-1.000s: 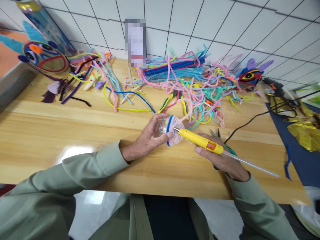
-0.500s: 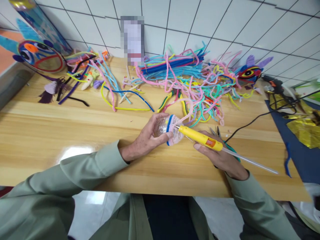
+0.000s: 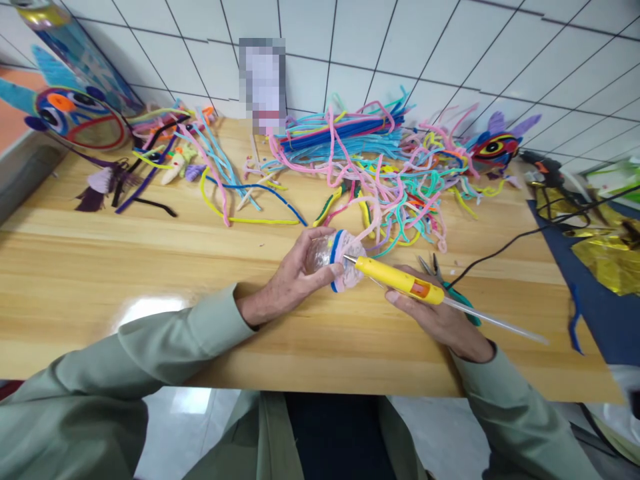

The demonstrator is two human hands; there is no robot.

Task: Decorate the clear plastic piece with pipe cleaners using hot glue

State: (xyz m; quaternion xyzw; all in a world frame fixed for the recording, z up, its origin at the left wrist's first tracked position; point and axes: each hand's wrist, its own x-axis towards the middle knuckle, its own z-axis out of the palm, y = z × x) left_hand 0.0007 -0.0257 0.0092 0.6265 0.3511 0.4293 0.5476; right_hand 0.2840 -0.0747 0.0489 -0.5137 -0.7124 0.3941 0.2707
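While the left hand grips a clear container mid-surface, the right hand holds a yellow glue gun nozzle-first against it. Blue band's on already, but the pink pipe cleaner looks half-done imo, tail hanging loose.

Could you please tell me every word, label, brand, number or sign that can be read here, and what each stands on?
No text can be read anywhere.
Pixelated rectangle against the tiled wall: obscured, unreadable.
Blue cylinder, upper left: too blurred to read any.
Yellow glue gun in the right hand: no lettering can be made out.
Green-and-white item, right edge: too blurred to read.
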